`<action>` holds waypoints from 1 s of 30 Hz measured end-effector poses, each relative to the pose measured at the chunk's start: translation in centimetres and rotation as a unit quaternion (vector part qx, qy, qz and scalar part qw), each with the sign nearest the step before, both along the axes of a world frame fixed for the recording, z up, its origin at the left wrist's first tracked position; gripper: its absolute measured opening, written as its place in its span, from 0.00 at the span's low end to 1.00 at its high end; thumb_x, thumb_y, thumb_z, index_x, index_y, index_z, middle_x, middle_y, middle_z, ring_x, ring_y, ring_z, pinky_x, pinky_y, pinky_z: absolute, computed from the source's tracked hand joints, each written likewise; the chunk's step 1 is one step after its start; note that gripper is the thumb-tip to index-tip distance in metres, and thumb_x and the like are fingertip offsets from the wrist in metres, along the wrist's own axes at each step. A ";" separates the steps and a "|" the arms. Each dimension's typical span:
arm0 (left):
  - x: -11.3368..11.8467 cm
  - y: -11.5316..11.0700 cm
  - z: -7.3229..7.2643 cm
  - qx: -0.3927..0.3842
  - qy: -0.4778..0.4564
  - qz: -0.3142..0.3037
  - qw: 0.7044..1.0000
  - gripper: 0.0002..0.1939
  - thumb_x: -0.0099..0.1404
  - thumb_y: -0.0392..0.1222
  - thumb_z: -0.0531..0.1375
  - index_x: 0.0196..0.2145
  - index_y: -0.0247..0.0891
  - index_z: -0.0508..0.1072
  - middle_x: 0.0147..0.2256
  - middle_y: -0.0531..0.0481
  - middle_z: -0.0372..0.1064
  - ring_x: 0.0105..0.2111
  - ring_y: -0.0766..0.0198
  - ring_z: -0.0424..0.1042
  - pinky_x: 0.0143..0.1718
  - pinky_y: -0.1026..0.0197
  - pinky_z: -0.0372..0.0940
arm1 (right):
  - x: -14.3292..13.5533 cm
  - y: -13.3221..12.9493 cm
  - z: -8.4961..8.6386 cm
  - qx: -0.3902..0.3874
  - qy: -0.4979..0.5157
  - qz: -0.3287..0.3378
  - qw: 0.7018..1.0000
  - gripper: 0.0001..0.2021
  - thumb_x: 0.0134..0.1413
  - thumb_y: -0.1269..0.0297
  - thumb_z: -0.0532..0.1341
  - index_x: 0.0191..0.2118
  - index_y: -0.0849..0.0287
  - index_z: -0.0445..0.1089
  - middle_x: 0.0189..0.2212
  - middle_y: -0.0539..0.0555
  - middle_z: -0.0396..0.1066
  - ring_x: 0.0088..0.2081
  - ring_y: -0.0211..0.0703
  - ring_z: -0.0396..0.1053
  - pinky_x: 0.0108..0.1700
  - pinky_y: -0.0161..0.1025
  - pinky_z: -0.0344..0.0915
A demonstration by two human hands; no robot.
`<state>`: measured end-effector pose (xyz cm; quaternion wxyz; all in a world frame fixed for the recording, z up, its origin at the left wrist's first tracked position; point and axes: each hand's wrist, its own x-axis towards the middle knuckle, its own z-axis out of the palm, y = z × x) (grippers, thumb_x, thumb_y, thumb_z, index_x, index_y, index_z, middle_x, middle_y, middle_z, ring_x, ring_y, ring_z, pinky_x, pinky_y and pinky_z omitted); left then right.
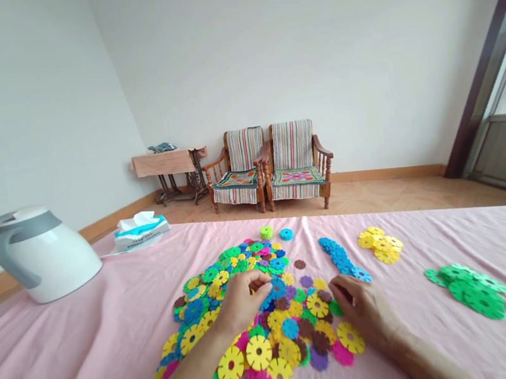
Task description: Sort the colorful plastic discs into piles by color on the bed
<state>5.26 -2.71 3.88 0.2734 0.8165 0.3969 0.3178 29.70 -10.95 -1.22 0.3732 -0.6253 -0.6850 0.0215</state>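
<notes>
Left hand (246, 298) and right hand (366, 307) over heaped discs (287, 354) on pink cloth (104, 341).
Both look nearly closed to me; whether they hold anything, I can't tell. A dragging left forearm (183, 372) could scatter discs.

A jug (62, 255) stands near a tissue box (143, 233), with two armchairs (294, 152) and probably a sewing-machine table (165, 163) behind.

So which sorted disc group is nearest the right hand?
The blue notched-disc row beyond the right hand; the yellow cluster and green heap lie farther off.
</notes>
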 end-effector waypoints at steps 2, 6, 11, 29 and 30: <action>0.4 -0.3 -0.4 -0.047 -0.027 -0.017 0.998 0.08 0.62 0.39 0.56 0.30 0.34 0.74 0.25 0.51 0.73 0.25 0.64 0.72 0.26 0.65 0.65 | -0.5 -0.1 0.3 0.007 0.022 0.012 1.000 0.16 0.63 0.58 0.50 0.30 0.58 0.71 0.25 0.52 0.70 0.28 0.40 0.67 0.32 0.37 0.61; 1.1 -0.8 -0.9 -0.111 -0.067 -0.046 0.990 0.08 0.60 0.40 0.57 0.32 0.33 0.74 0.26 0.50 0.74 0.25 0.65 0.72 0.28 0.64 0.67 | -2.2 -0.2 1.0 0.006 0.131 0.051 0.990 0.14 0.61 0.57 0.53 0.37 0.58 0.74 0.28 0.53 0.74 0.27 0.39 0.67 0.30 0.35 0.63; 1.6 -1.9 -0.4 -0.144 -0.085 -0.069 0.983 0.09 0.60 0.42 0.59 0.32 0.34 0.76 0.27 0.49 0.75 0.27 0.63 0.73 0.29 0.64 0.67 | -5.1 -0.9 1.9 -0.048 0.265 0.089 0.959 0.14 0.57 0.54 0.57 0.38 0.59 0.73 0.30 0.53 0.75 0.28 0.39 0.69 0.28 0.34 0.64; -1.9 0.9 0.9 0.028 0.071 -0.008 0.997 0.08 0.57 0.33 0.56 0.28 0.38 0.76 0.26 0.53 0.74 0.27 0.64 0.71 0.30 0.65 0.61 | 7.4 2.0 -0.7 -0.002 0.263 -0.188 0.946 0.17 0.43 0.54 0.58 0.37 0.58 0.73 0.30 0.56 0.78 0.31 0.50 0.76 0.34 0.42 0.67; -2.1 0.9 1.1 0.032 0.085 -0.014 0.996 0.08 0.56 0.32 0.56 0.28 0.38 0.76 0.26 0.53 0.74 0.27 0.64 0.71 0.30 0.65 0.60 | 7.7 2.0 -0.9 -0.001 0.260 -0.200 0.945 0.17 0.44 0.53 0.57 0.37 0.58 0.73 0.31 0.57 0.78 0.32 0.51 0.76 0.35 0.43 0.67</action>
